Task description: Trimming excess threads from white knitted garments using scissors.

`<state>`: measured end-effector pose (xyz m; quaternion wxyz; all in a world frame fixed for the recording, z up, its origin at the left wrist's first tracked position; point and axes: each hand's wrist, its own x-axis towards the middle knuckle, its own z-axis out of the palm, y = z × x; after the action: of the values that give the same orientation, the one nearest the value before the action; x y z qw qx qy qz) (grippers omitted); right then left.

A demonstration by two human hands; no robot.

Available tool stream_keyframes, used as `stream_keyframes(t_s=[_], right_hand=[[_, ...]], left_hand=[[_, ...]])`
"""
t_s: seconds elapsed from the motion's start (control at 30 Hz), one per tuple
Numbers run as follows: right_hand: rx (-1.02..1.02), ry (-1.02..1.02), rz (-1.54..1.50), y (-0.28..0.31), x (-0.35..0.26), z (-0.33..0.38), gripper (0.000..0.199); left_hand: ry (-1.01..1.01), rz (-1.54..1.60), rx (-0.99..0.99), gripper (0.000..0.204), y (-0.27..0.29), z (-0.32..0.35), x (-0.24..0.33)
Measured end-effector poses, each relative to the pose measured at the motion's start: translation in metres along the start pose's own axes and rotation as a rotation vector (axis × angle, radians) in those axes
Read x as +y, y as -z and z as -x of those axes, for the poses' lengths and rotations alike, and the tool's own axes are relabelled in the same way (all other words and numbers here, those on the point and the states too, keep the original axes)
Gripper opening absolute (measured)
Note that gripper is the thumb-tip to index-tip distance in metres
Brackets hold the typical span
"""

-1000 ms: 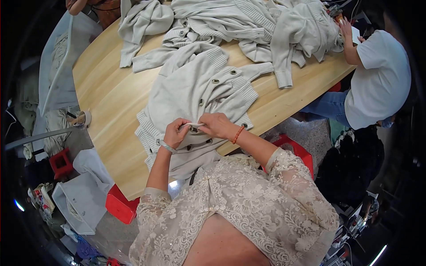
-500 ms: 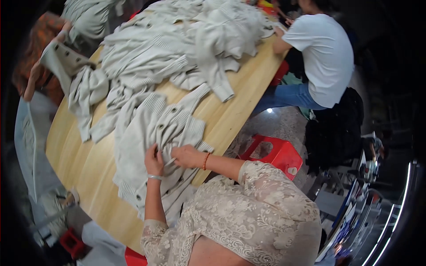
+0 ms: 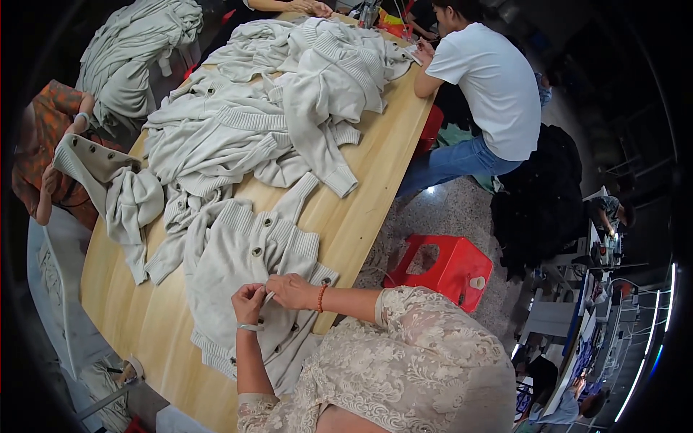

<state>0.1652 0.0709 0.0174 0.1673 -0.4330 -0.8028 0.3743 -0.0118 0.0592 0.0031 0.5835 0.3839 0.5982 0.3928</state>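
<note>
A pale grey knitted cardigan [image 3: 242,260] with dark round buttons lies flat on the wooden table [image 3: 361,195] in front of me. My left hand [image 3: 249,302] and my right hand [image 3: 290,290] meet over its button band near the lower front, both pinching the knit between fingers and thumbs. An orange bead bracelet circles my right wrist and a pale band my left. My lace sleeves come in from the lower edge.
A heap of the same grey cardigans [image 3: 289,94] covers the far half of the table. A person in a white shirt [image 3: 491,79] sits at the right edge; another person at the left holds up a cardigan [image 3: 108,180]. A red plastic stool [image 3: 444,267] stands on the floor.
The view has swung and tilted, so the table now runs more upright in the picture. My hands stay together on the cardigan's button band, a little lower on the garment.
</note>
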Motion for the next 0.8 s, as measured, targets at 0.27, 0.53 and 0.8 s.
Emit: stream_keyframes(t_s=[0.27,0.53,0.8], right_hand=[[0.005,0.029,0.055,0.002,-0.007,-0.001,0.033],[-0.094,0.009,-0.011,0.008,0.004,-0.009,0.025],[-0.141,0.049,-0.027,0.001,0.013,-0.016,0.017]], left_hand=[[0.163,0.175,-0.010,0.009,0.007,0.006,0.002],[-0.140,-0.112,-0.112,0.025,0.002,0.021,0.000],[-0.269,-0.319,0.030,0.020,0.002,0.018,-0.017]])
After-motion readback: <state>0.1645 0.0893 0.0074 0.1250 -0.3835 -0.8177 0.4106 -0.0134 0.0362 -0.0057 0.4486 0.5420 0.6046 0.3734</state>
